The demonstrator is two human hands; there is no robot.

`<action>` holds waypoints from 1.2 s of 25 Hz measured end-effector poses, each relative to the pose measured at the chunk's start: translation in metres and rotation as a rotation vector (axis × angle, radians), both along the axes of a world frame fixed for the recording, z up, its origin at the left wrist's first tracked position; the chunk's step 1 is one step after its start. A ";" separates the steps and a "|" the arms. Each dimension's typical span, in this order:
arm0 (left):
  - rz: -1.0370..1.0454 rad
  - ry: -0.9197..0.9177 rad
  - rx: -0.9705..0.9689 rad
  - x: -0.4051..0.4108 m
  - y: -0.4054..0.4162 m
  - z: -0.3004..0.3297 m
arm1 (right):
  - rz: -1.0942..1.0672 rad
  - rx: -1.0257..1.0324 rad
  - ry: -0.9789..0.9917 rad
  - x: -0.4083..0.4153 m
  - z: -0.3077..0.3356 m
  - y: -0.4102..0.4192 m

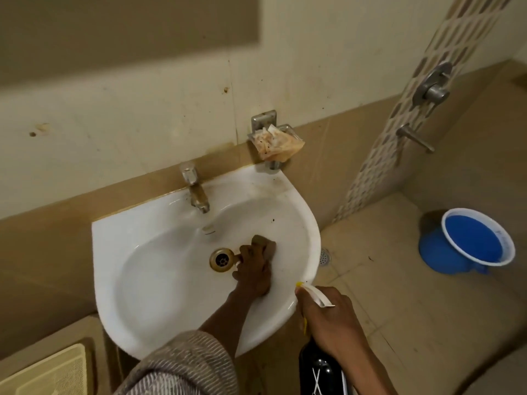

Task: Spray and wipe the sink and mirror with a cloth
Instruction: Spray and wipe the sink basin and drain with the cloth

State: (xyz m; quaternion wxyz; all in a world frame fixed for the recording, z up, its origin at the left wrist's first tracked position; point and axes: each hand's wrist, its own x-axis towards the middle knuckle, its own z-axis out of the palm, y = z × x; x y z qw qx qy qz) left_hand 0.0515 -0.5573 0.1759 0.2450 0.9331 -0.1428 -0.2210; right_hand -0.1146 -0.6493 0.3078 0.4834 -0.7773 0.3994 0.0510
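Note:
A white wall-mounted sink point(148, 252) fills the middle of the view, with a brass drain point(222, 260) and a metal tap point(196, 189) at the back. My left hand point(252, 269) is inside the bowl just right of the drain, pressing a brown cloth or pad point(265, 245) against the porcelain. My right hand point(330, 320) is at the sink's front right rim, gripping a dark spray bottle point(319, 372) by its white trigger head point(316, 295). The nozzle points toward the bowl. No mirror is in sight.
A metal soap holder point(263, 122) with a crumpled orange-stained wrapper point(275, 145) hangs on the wall above the sink's right corner. A blue bucket point(473, 243) stands on the tiled floor at the right, below the shower fittings point(432, 86). A cream grille point(48, 374) lies lower left.

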 end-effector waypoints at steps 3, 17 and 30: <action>0.053 -0.044 -0.005 0.012 -0.025 0.001 | -0.119 0.007 0.002 0.008 0.003 0.000; -0.369 0.167 -0.674 -0.007 -0.067 0.078 | -0.349 -0.150 -0.429 0.030 0.083 -0.028; 0.071 -0.396 -0.146 0.040 0.030 -0.020 | -0.139 0.119 -0.344 0.019 0.063 0.002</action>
